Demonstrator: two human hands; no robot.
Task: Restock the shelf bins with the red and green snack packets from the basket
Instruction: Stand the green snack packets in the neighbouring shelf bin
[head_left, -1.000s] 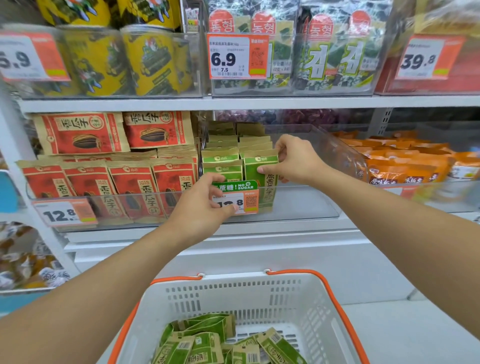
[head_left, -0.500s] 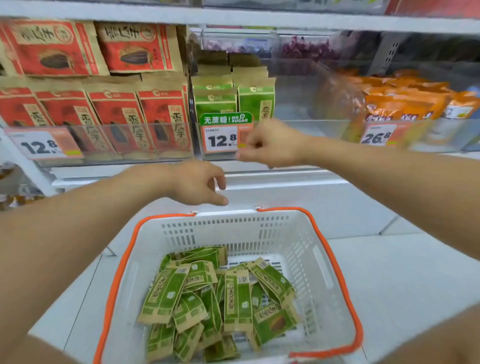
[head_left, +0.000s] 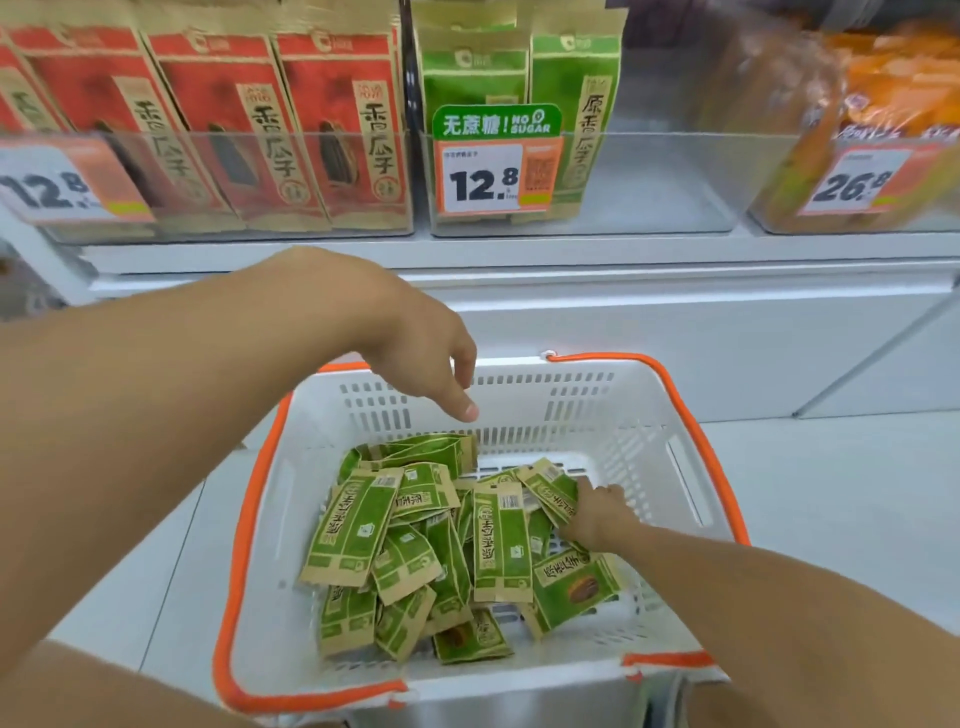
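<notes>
The restocking is judged to be partly done. Above the hands, the clear plastic shelf bin of red paper snack packets (head_left: 291, 130) is packed across its whole front, while the clear plastic shelf bin beside it (head_left: 649, 182) holds only two columns of upright green paper snack packets (head_left: 571, 104) at its left end, behind a green-topped price tag marked 12.8 (head_left: 496, 158); the rest of that bin is seen bare. A loose heap of green and tan snack packets (head_left: 415, 545) is left in the white slotted plastic basket with orange rim (head_left: 675, 395). No red packets are seen in the basket, so the remaining work is taken to be the green ones only.

The right hand (head_left: 597, 512) is reached down into the right side of the heap, fingers buried among the packets; a grip on one seems likely but cannot be told for sure. The left hand (head_left: 415, 343) is held over the far rim of the basket, empty, fingers loosely curled and pointing down toward the packets just under it.

Against the frame half a second earlier, the right hand has been brought down from the price tag into the basket, and the left hand has been lowered from in front of the shelf edge to the basket's far wall. The view has been tipped downward, so the upper shelves are lost from sight. The heap itself appears unchanged.
</notes>
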